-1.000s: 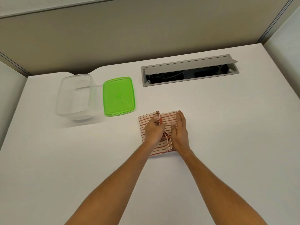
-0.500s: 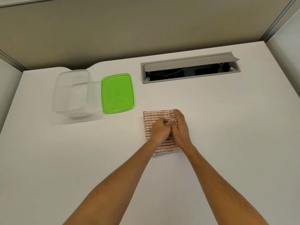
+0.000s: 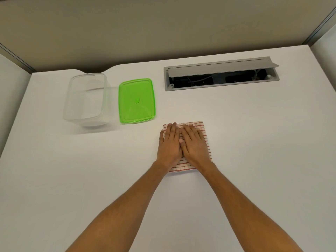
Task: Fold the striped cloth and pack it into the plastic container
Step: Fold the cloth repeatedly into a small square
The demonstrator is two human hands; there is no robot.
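Note:
The red-and-white striped cloth (image 3: 206, 140) lies folded into a small rectangle on the white table (image 3: 254, 142), near its middle. My left hand (image 3: 170, 144) and my right hand (image 3: 194, 144) press flat on top of it side by side, fingers straight, hiding most of the cloth. The clear plastic container (image 3: 85, 100) stands without its lid at the back left, with nothing inside. Its green lid (image 3: 136, 100) lies flat on the table just right of it.
A grey cable hatch (image 3: 221, 73) with its flap raised is set into the table at the back right. Beige partition walls close off the back and both sides.
My left hand let go of the cloth edge it was pinching and carrying over to the right. Both hands now lie flat on the folded cloth, which is narrower and tidier.

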